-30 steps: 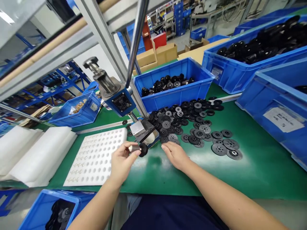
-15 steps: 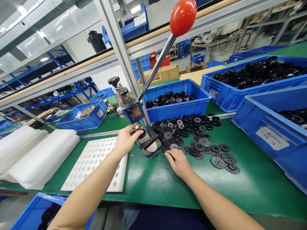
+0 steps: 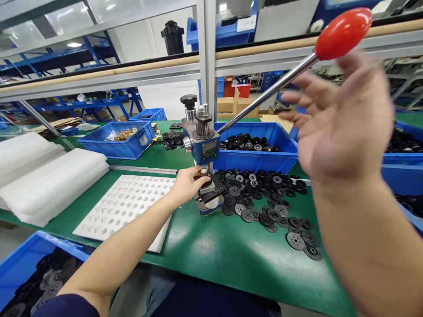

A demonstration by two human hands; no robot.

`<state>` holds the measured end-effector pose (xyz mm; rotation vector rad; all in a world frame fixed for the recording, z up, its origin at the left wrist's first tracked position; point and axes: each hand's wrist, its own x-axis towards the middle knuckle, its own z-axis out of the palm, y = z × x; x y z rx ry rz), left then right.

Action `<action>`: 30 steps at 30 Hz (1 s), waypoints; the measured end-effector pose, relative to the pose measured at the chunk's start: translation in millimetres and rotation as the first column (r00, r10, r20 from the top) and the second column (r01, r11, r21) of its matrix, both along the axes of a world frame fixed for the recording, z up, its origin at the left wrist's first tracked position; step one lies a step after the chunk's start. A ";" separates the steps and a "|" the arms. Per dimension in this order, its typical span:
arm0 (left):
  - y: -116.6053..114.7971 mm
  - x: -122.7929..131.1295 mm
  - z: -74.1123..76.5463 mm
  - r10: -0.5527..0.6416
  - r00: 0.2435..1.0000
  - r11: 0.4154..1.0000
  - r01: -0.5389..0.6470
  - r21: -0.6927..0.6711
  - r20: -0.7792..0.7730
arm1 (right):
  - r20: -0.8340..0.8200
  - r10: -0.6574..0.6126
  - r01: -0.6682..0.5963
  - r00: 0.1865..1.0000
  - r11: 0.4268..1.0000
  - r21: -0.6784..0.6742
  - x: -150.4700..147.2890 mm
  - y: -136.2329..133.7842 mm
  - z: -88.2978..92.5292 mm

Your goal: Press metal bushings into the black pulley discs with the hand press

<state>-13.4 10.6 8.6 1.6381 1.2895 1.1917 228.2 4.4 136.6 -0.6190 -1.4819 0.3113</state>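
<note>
A blue hand press [image 3: 206,147] stands on the green table, its long steel lever ending in a red knob [image 3: 343,33] at the upper right. My left hand [image 3: 189,185] is at the press base, its fingers closed round a small dark part with a light top [image 3: 204,172] under the ram. Raised near the red knob, my right hand [image 3: 343,114] is blurred, with its fingers apart and nothing in them. Black discs [image 3: 247,215] lie in a loose pile right of the press. Left of it is a white foam tray [image 3: 132,207] with rows of holes, some holding small clear pieces.
Behind the press stands a blue bin [image 3: 261,159] of black parts. Another blue bin [image 3: 115,145] holds brassy pieces at the back left. White foam rolls [image 3: 56,180] lie at the left. A bin of black discs [image 3: 39,246] is below the table edge.
My right hand has risen from beside the discs to near the red knob, its fingers now spread. My left hand stays at the press. The view has shifted, and the lever appears lower and more slanted.
</note>
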 end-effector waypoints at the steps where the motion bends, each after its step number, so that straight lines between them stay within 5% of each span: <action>1: 1.1 0.4 -1.4 0.003 1.000 1.000 -0.003 0.013 -0.013 | -0.090 0.070 -0.075 0.993 0.996 -0.050 -0.2 1.4 17.8; 3: 3.4 1.3 -4.2 0.022 0.998 0.998 -0.018 0.060 -0.062 | -0.189 0.141 -0.167 0.972 0.978 -0.129 -1.0 2.5 42.2; 6: 6.7 2.2 -7.5 0.052 0.988 0.990 -0.031 0.137 -0.149 | -0.119 0.118 -0.126 0.986 0.990 -0.063 -2.2 1.8 50.1; 17: 10.8 7.0 -13.4 0.126 0.971 0.977 -0.086 0.195 -0.203 | -0.207 0.062 -0.013 0.976 0.972 0.233 7.9 -4.8 3.9; 30: 13.6 8.5 -22.5 0.053 0.999 0.994 -0.051 0.094 -0.014 | -0.385 -0.153 0.224 0.910 0.964 0.146 5.0 -21.0 -41.5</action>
